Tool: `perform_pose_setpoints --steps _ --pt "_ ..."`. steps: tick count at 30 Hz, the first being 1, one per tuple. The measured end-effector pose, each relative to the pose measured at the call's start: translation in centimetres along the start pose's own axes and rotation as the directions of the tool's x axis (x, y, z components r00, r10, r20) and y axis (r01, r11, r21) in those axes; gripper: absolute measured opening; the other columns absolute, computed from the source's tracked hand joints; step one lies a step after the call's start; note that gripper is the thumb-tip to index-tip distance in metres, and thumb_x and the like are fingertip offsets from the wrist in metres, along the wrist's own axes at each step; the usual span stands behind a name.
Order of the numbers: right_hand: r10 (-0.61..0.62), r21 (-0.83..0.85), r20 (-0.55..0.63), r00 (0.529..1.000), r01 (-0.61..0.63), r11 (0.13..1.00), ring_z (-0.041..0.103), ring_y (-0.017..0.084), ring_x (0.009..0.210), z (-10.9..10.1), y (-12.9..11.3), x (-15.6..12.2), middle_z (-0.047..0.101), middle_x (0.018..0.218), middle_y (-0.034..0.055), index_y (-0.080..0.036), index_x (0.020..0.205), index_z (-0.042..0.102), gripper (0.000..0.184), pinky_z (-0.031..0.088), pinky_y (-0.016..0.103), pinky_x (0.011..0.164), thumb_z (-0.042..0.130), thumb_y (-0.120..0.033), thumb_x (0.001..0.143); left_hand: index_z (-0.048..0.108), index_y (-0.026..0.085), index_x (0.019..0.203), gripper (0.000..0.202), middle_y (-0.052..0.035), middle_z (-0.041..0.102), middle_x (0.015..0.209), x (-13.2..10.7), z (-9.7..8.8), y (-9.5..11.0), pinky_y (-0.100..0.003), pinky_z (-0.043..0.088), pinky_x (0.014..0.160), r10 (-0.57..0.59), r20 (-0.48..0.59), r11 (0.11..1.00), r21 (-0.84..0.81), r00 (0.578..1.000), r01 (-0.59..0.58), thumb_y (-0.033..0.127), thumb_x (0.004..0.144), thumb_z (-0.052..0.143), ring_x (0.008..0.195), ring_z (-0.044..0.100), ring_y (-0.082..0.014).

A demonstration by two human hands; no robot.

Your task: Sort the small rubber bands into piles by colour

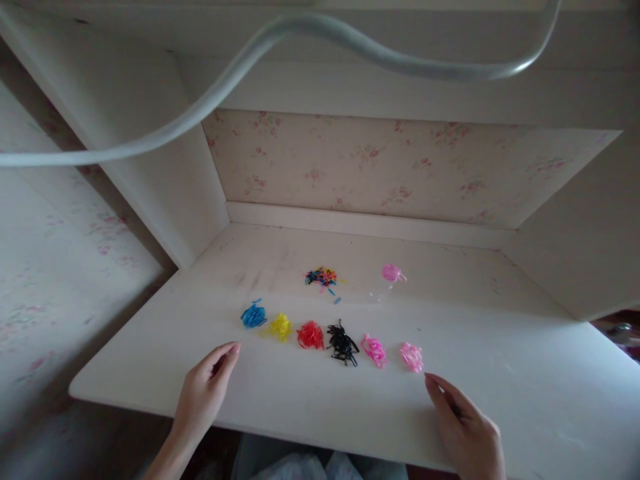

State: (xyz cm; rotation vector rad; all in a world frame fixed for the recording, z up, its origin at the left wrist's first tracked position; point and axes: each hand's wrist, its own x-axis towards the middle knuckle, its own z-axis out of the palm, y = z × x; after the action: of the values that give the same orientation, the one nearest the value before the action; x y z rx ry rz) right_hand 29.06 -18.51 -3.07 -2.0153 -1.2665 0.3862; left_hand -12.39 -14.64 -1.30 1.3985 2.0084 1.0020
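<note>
Small rubber bands lie sorted by colour in a row: a blue pile [254,316], a yellow pile [281,327], a red pile [311,335], a black pile [343,344], a bright pink pile [374,351] and a light pink pile [411,357]. Behind them is a mixed-colour pile [323,276]. My left hand [207,379] is closed in a pinch just in front of the blue pile, with nothing visible in it. At the near right edge of the light pink pile, my right hand [465,420] pinches thumb and finger together; anything between the tips is too small to make out.
The bands lie on a white desk [500,347] with raised side panels and a back ledge. A pink plastic piece [393,273] is behind the row, near faint clear bits. A pale cable [320,27] crosses the upper view.
</note>
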Motion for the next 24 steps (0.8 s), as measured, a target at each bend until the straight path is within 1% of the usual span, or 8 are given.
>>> perform_pose_setpoints --steps 3,4,7,11,14,17,21,24 --pt "-0.129 -0.002 0.101 0.986 0.13 0.991 0.044 0.007 0.04 -0.4 -3.0 0.1 0.055 0.05 -0.0035 -0.017 0.091 0.073 0.05 0.036 0.014 0.042 0.05 -0.059 0.079 0.068 0.022 0.1 0.042 -0.0009 0.072 0.095 0.3 0.1 -0.4 -0.019 0.05 0.063 -0.004 -0.003 1.0 -0.004 1.0 0.004 0.055 0.08 0.051 0.08 0.065 -0.0171" --pt "-0.196 -0.012 0.157 0.968 0.2 0.98 0.042 0.007 0.04 -0.3 -4.5 0.4 0.054 0.049 -0.0042 -0.018 0.093 0.073 0.047 0.035 0.015 0.042 0.049 -0.057 0.081 0.068 0.022 0.101 0.042 -0.0005 0.072 0.089 0.3 0.3 -0.3 -0.019 0.05 0.061 0.004 0.007 1.0 -0.008 1.0 -0.004 0.054 0.081 0.05 0.076 0.065 -0.0165" --pt "-0.342 -0.07 0.327 0.881 0.383 0.921 0.05 0.009 0.048 1.2 -9.5 2.1 0.059 0.054 -0.003 -0.022 0.101 0.071 0.041 0.038 0.016 0.05 0.044 -0.05 0.087 0.067 0.021 0.102 0.042 0.0012 0.069 0.07 0.3 0.8 0.1 -0.019 0.047 0.055 0.053 0.055 0.999 -0.014 0.997 -0.052 0.053 0.082 0.049 0.061 0.061 -0.0142" --pt "-0.247 -0.38 0.438 0.865 0.427 0.82 0.063 0.013 0.066 5.6 -14.0 5.9 0.071 0.075 -0.0005 -0.032 0.105 0.069 0.037 0.041 0.019 0.059 0.036 -0.042 0.091 0.068 0.019 0.098 0.04 0.0004 0.068 0.072 -0.1 0.9 0.0 -0.02 0.047 0.057 0.125 0.084 0.992 -0.043 0.989 -0.121 0.051 0.083 0.049 0.063 0.061 -0.0137" --pt "-0.217 -0.444 0.487 0.846 0.454 0.772 0.066 0.018 0.081 8.7 -15.3 8.3 0.072 0.091 0.0028 -0.035 0.117 0.062 0.036 0.043 0.023 0.067 0.04 -0.038 0.089 0.068 0.019 0.098 0.038 -0.0004 0.068 0.074 -0.2 0.8 -0.4 -0.02 0.048 0.059 0.153 0.091 0.987 -0.062 0.984 -0.148 0.049 0.084 0.048 0.066 0.062 -0.0138" --pt "-0.201 -0.475 0.524 0.828 0.48 0.737 0.066 0.021 0.085 10.6 -15.7 9.9 0.07 0.098 0.006 -0.037 0.122 0.058 0.037 0.044 0.027 0.068 0.042 -0.034 0.088 0.068 0.018 0.098 0.037 -0.0007 0.068 0.074 -0.1 0.8 -0.5 -0.02 0.048 0.058 0.166 0.104 0.985 -0.065 0.981 -0.16 0.047 0.086 0.047 0.064 0.061 -0.0134" --pt "-0.202 -0.496 0.572 0.795 0.531 0.687 0.065 0.023 0.087 11.3 -15.8 10.6 0.07 0.098 0.0065 -0.035 0.11 0.064 0.032 0.043 0.031 0.071 0.038 -0.036 0.091 0.068 0.018 0.095 0.034 -0.0012 0.068 0.074 -0.1 0.9 -0.4 -0.02 0.048 0.059 0.196 0.103 0.98 -0.051 0.975 -0.192 0.045 0.087 0.047 0.063 0.061 -0.0131" --pt "-0.218 -0.495 0.59 0.777 0.562 0.662 0.065 0.024 0.085 11.2 -15.7 10.4 0.07 0.094 0.0082 -0.03 0.108 0.064 0.033 0.042 0.031 0.07 0.035 -0.035 0.093 0.067 0.019 0.095 0.033 -0.0009 0.067 0.072 -0.1 0.9 -0.1 -0.02 0.048 0.059 0.219 0.111 0.975 -0.055 0.969 -0.214 0.043 0.088 0.046 0.061 0.06 -0.0126"
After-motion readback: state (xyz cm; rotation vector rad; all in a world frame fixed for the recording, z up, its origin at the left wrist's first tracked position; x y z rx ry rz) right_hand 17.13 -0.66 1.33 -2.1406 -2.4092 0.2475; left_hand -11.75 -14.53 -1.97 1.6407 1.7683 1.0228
